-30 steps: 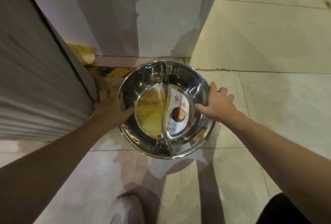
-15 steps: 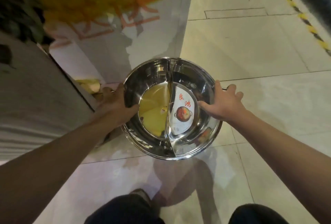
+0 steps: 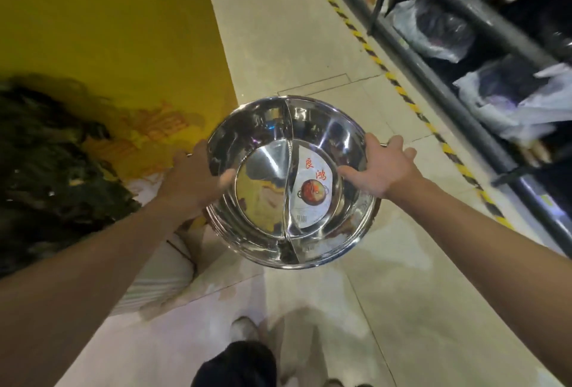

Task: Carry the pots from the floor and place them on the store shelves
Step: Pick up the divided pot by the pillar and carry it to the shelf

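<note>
Pale beige tiled floor [image 3: 309,30] underfoot, crossed by thin grout lines. Yellow-and-black striped hazard tape [image 3: 371,55] running diagonally along it. On the left, a yellow wall panel [image 3: 108,21] with blurred orange lettering [image 3: 154,126] low down. Beside that, a dark tangled heap [image 3: 46,169], too blurred to identify. Below, a grey ribbed surface [image 3: 154,278] meeting the floor.

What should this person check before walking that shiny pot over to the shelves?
1. Left hand on the pot rim: ok.
2. Right hand on the opposite rim: ok.
3. Pot level, not tipping: ok.
4. Floor ahead free of obstacles: ok.
5. Free space on the shelves: cannot tell; visible tiers hold bagged goods.
6. Striped floor tape beside the shelves noticed: cannot tell.
</note>
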